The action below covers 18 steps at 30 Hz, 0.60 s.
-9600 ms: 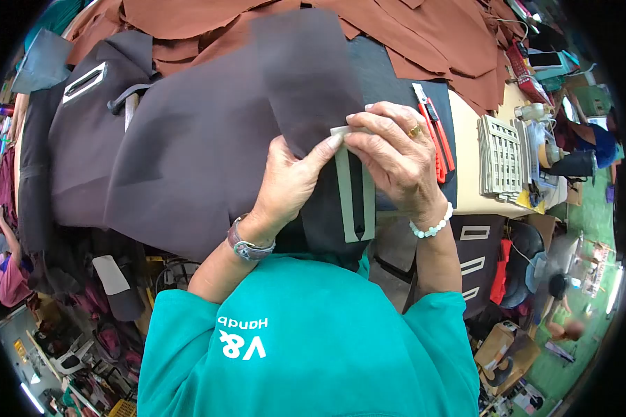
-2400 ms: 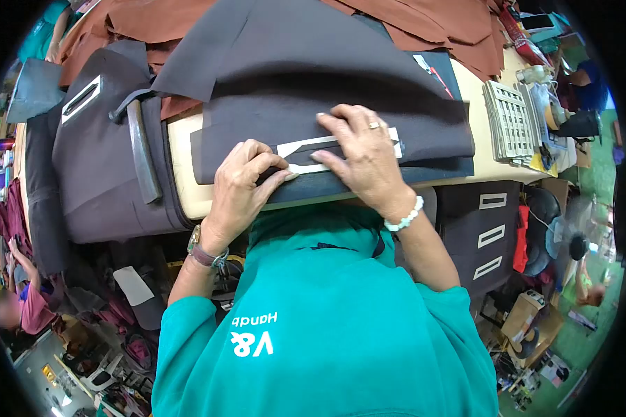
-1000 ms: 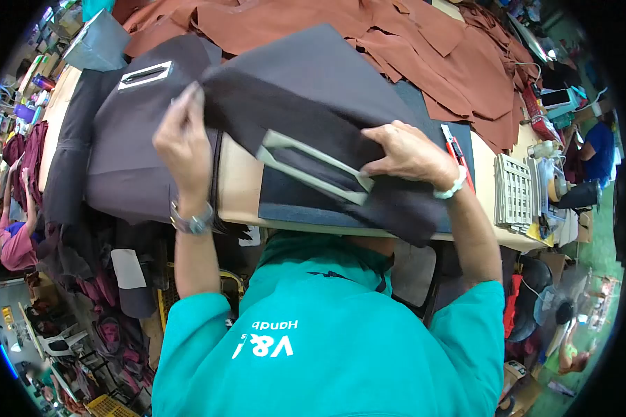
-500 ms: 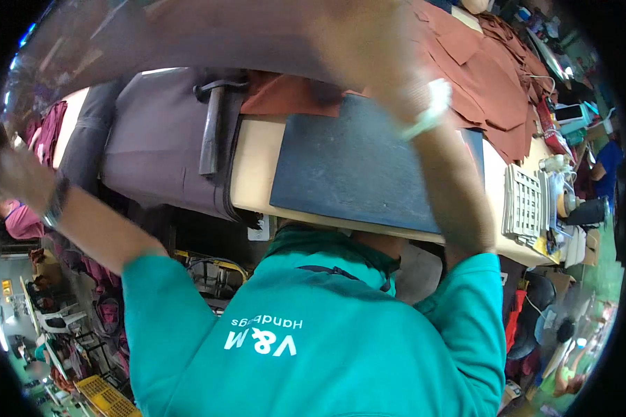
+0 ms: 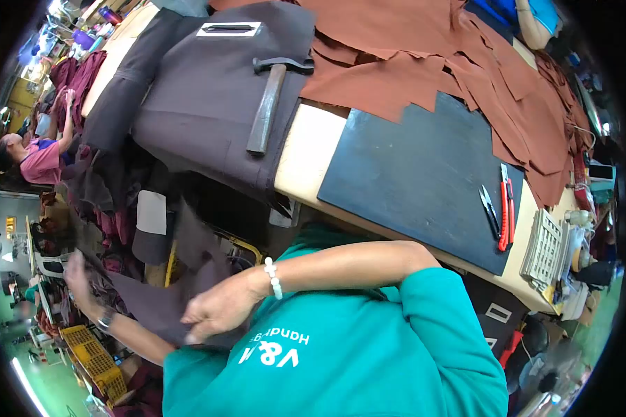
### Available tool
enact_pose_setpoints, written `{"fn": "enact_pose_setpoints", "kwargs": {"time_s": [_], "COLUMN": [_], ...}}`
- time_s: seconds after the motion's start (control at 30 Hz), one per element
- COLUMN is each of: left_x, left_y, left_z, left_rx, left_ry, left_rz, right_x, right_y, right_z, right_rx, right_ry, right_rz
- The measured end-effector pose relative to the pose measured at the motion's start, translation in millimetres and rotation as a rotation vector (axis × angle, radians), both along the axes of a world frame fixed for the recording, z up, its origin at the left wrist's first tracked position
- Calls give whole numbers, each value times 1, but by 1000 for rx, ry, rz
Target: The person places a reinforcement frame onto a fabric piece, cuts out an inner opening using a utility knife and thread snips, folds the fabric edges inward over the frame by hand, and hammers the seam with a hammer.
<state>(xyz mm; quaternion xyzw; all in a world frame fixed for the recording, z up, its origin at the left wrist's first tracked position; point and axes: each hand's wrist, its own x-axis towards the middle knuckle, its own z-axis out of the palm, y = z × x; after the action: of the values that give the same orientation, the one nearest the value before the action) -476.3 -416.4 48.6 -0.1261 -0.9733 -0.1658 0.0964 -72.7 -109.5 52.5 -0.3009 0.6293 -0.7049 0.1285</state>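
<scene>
A large dark brown fabric sheet [image 5: 149, 299] hangs off the table's left side, low by my body. My right hand [image 5: 222, 306], with a white bead bracelet, crosses in front of me and is closed on it. Farther left, my left hand [image 5: 83, 288] is at the sheet's far edge, its fingers blurred but seemingly closed on it. On the table, a hammer [image 5: 268, 108] lies on a stack of dark brown fabric [image 5: 209, 97]. Right of it is a black cutting board [image 5: 417, 167] with a red utility knife [image 5: 506, 212] and small scissors [image 5: 490, 208].
Rust-brown fabric pieces [image 5: 424, 42] spread over the back of the table and overlap the board. A white plastic basket [image 5: 542, 243] stands at the right end. Yellow crates [image 5: 94, 361] are on the floor at left. A person in pink [image 5: 42, 163] sits beyond the left side.
Both hands have swept the dark fabric from above the table down to the lower left. My right arm now crosses my body. The board, knife and scissors have come into full view.
</scene>
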Motion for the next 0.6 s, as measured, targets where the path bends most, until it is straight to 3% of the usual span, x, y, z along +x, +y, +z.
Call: {"fn": "enact_pose_setpoints", "kwargs": {"time_s": [0.1,0.17,0.23,0.3,0.37,0.43,0.5,0.6], "left_x": [-15,-13,-16,-40,-87,-77,-56,-53], "left_y": [105,191,273,348,409,468,513,565], "left_z": [75,110,122,109,74,54,36,24], "left_rx": [290,450,507,406,230,288,391,352], "left_ry": [231,293,303,311,397,206,181,254], "left_rz": [-169,-315,-444,-559,-733,-712,-642,-539], "right_x": [1,3,11,6,7,8,4,-8], "right_y": [49,83,127,168,212,246,279,320], "right_z": [45,46,51,27,9,-1,-12,-26], "right_rx": [-98,-195,67,-60,155,42,165,266], "right_ry": [-32,98,30,133,76,-161,-137,-200], "right_rz": [-253,-609,-994,-1187,-1411,-1473,-1594,-1725]}}
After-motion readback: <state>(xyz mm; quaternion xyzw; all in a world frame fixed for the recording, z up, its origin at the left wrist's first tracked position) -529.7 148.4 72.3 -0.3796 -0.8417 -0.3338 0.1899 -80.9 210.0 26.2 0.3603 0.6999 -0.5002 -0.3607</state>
